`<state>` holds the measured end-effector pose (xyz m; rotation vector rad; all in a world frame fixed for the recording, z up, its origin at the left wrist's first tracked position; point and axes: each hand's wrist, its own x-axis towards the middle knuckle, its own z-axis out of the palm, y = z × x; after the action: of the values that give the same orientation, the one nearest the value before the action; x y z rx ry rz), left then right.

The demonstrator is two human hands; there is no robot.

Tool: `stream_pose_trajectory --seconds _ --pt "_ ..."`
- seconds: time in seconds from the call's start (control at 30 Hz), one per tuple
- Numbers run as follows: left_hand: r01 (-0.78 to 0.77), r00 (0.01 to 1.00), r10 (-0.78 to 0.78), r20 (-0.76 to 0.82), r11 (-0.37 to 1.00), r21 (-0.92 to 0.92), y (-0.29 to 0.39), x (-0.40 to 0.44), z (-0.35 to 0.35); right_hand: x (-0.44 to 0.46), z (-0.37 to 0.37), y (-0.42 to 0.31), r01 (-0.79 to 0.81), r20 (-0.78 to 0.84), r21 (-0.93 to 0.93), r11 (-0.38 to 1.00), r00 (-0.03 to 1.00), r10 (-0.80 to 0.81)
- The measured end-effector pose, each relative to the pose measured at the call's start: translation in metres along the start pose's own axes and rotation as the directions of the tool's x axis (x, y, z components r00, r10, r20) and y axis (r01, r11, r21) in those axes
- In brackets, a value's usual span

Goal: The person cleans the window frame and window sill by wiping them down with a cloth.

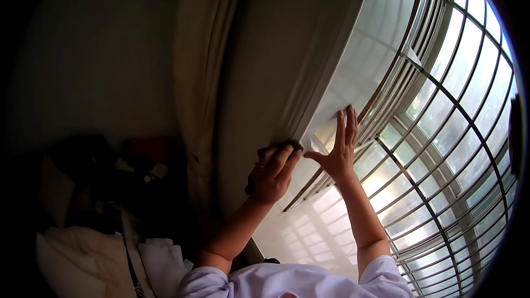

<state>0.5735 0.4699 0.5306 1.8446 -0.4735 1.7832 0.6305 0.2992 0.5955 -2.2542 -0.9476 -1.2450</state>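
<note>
My left hand [271, 172], with a ring on one finger, is closed around a dark bunched cloth [298, 147], whose edges show past the fingers. It presses against the pale moulded trim [309, 99] beside the window recess. To its right, my right hand [339, 152] lies with fingers stretched and thumb spread on the glossy white surface [359, 72] of the recess. Nothing shows in that hand. A small whitish flap or reflection near its thumb is hard to make out.
Metal window bars [441, 88] and sliding tracks [397, 85] run close along the right. A long curtain [201, 77] hangs left of the trim. Pale bedding or cloth [83, 259] and dark clutter lie at lower left in shadow.
</note>
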Motion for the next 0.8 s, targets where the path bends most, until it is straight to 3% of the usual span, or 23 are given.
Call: stream_pose_trajectory --seconds 0.03,0.3,0.43,0.5,0.63,0.73,0.8 --pt "-0.018 1.000 0.017 -0.014 1.000 -0.007 -0.001 0.010 0.001 0.005 0.002 -0.002 -0.008 0.014 0.067 0.998 1.000 0.007" --pt "-0.082 0.983 0.069 -0.173 0.994 -0.067 -0.008 0.105 0.017 -0.011 0.008 -0.001 0.045 0.017 0.037 0.998 0.999 -0.046" --pt "0.091 0.977 -0.117 -0.179 0.984 -0.151 -0.013 0.042 0.018 -0.010 0.008 0.000 0.057 0.012 0.028 0.998 0.998 -0.058" --pt "0.268 0.942 -0.286 -0.175 0.956 -0.116 -0.020 0.013 0.015 -0.010 0.009 -0.001 0.072 0.009 0.031 0.997 0.997 -0.073" --pt "0.276 0.919 -0.314 -0.238 0.944 -0.180 -0.028 0.030 0.024 -0.012 0.012 0.004 0.058 0.002 0.007 0.998 0.998 -0.058" --pt "0.146 0.932 -0.229 -0.281 0.947 -0.287 -0.038 0.085 0.028 -0.011 0.009 0.001 0.065 -0.009 -0.033 0.997 0.998 -0.066" --pt "0.159 0.941 -0.229 -0.248 0.949 -0.273 -0.037 0.084 0.025 -0.011 0.009 0.000 0.048 0.002 -0.024 0.999 0.999 -0.048"
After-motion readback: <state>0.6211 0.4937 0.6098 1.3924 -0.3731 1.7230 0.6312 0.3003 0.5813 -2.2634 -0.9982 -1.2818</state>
